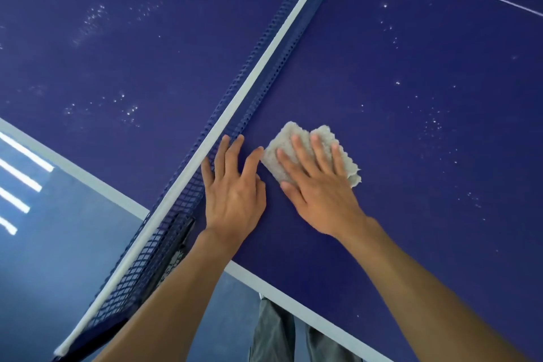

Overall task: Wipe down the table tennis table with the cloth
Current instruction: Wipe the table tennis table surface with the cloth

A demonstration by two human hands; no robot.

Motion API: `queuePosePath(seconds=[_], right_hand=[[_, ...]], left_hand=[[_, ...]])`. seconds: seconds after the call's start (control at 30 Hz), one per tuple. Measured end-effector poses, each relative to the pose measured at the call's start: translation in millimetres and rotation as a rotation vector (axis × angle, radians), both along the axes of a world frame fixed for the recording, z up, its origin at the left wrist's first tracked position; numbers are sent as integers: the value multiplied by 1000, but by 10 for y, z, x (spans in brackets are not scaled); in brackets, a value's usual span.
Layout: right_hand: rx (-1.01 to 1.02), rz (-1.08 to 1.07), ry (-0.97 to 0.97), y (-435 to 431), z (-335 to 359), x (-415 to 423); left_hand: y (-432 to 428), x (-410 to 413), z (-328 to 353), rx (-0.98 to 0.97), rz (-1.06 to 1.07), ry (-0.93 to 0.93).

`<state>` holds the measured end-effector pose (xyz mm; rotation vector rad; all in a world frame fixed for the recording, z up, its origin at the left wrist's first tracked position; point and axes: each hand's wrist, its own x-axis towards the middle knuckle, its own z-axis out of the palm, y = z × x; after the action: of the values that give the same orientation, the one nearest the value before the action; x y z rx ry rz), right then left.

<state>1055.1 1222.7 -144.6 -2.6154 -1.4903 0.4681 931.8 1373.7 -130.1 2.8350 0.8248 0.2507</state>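
The dark blue table tennis table (411, 156) fills most of the head view, speckled with pale dust spots. A folded off-white cloth (279, 156) lies on it just right of the net. My right hand (317, 185) presses flat on the cloth with straight, spread fingers. My left hand (233, 188) rests flat on the bare table beside the cloth, its fingertips touching the foot of the net.
The blue net (264, 64) with its white top band runs diagonally from bottom left to top centre. Its clamp post (179, 241) sits at the table's near edge. A white edge line (293, 294) borders the table. Blue floor and my grey trousers (273, 332) lie below.
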Motion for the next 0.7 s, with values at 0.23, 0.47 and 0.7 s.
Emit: queuePosePath(seconds=[0.23,0.47,0.7], right_hand=[[-50,-639,75,-264,6,1029],[43,-190,-9,465,-33,684],[13,-236,-35,31,-49,938]], left_hand=[[156,546,-73,-5,-61,62],[386,589,-223,-110,133,64],[381,633,-162,-197,199,5]])
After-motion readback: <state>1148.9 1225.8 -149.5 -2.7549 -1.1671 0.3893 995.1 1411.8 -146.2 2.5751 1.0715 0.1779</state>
